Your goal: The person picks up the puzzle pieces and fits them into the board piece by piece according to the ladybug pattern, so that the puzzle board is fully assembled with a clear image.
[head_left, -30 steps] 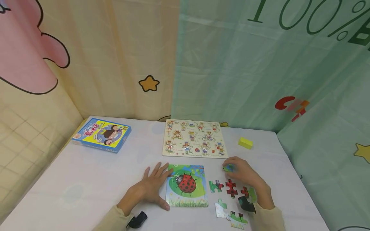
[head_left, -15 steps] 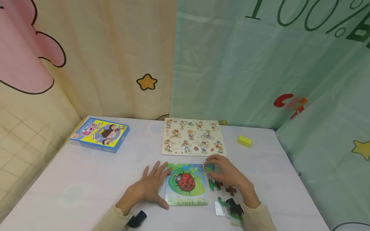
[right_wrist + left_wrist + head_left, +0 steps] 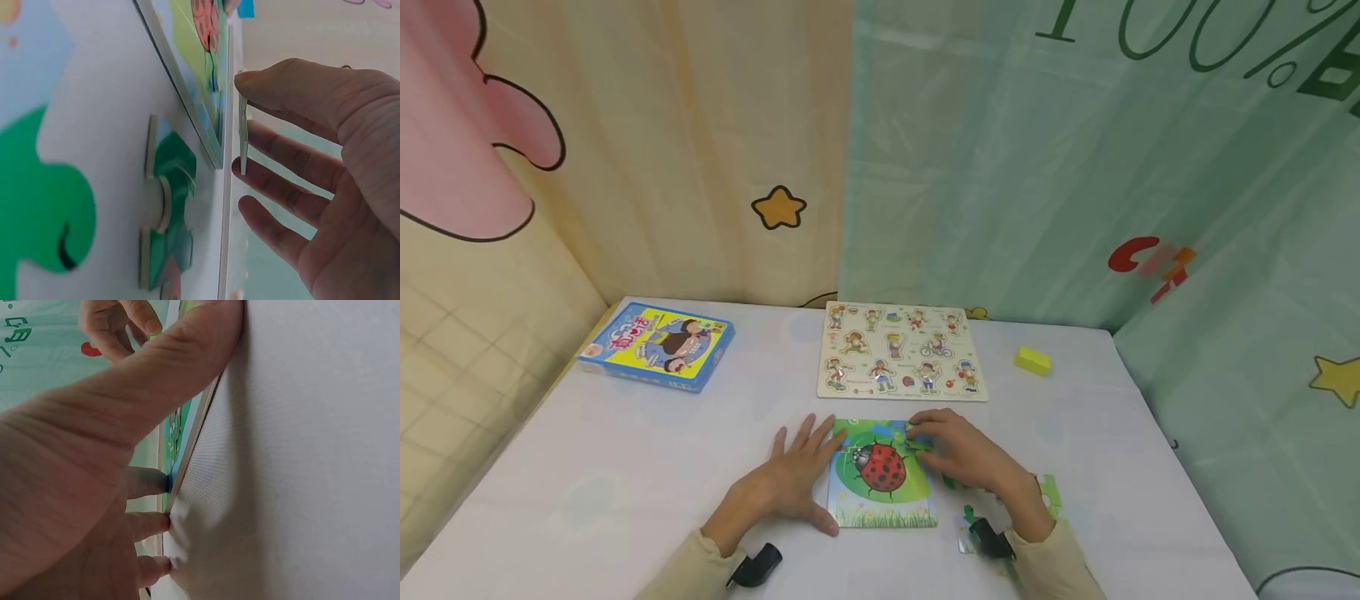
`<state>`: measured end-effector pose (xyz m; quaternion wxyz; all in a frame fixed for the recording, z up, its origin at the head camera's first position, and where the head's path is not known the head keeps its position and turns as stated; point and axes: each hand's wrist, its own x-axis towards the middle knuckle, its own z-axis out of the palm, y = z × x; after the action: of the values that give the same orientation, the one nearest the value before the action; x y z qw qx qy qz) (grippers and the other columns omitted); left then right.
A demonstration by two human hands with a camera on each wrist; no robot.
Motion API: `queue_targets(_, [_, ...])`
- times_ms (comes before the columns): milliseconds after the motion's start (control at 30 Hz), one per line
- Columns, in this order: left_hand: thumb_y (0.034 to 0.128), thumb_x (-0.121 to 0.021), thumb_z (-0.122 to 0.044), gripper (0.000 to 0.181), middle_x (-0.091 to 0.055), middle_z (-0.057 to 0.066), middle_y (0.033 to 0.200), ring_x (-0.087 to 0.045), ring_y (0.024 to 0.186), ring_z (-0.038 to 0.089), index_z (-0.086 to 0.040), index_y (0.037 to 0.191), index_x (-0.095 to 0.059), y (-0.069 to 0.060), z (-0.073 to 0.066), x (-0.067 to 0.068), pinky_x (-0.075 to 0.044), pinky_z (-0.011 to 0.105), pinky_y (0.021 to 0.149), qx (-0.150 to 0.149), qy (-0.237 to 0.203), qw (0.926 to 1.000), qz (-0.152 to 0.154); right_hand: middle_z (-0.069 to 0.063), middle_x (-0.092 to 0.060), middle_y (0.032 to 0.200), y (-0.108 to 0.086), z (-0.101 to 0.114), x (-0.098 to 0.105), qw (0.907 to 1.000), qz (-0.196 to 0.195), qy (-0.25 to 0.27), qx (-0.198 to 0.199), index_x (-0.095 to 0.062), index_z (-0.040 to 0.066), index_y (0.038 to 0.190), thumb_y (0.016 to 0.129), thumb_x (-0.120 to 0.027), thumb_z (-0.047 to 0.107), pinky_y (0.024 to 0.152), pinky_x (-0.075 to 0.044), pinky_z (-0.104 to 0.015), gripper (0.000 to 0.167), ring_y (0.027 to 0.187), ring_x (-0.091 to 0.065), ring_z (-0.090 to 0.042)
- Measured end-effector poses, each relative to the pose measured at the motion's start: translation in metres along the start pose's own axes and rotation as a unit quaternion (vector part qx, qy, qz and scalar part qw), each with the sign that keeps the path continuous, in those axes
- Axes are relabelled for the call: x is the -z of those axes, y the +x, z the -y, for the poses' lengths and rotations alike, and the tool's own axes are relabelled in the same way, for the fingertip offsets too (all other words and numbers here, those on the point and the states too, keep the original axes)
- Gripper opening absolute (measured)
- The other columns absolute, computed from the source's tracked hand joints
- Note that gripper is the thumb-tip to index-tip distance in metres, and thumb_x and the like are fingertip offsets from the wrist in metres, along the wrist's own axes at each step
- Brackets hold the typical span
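A ladybug jigsaw board [image 3: 883, 514] lies flat on the white table. My left hand [image 3: 786, 483] rests along its left side with the fingers spread, the thumb by the near left corner and the fingertips at the far left edge. Over the board's far right corner, my right hand [image 3: 962, 446] holds a puzzle piece [image 3: 243, 134] between thumb and fingers. That piece stands on edge in the right wrist view, apart from the board. Loose puzzle pieces [image 3: 167, 209] lie to the board's right, partly hidden by my right hand and wrist in the head view.
Behind the jigsaw lies a cream puzzle board [image 3: 898, 354] with figures of children. A blue and yellow box [image 3: 658, 346] sits at the far left, and a yellow block [image 3: 1033, 361] at the far right. Curtains [image 3: 970, 167] close off the table's back.
My right hand has moved left with the puzzle piece, from right of the jigsaw board to over its far right corner. The left hand has stayed in place.
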<state>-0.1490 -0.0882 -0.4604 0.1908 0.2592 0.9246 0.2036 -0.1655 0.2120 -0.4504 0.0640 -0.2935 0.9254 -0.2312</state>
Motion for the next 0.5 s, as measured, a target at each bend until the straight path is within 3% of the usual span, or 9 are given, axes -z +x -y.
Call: queue_targets(500, [0.0574, -0.092, -0.052, 0.126, -0.014, 0.017, 0.168, -0.003, 0.154, 0.045, -0.008, 0.158, -0.029, -0.001, -0.005, 0.005, -0.001, 0.071, 0.119, 0.003, -0.011, 0.9999, -0.003, -0.005, -0.061, 0.136, 0.017, 0.009, -0.004, 0.9973, 0.035, -0.065, -0.006, -0.072, 0.011, 0.12, 0.094, -0.07, 0.018, 0.108, -0.047, -0.044, 0.027, 0.129, -0.054, -0.025])
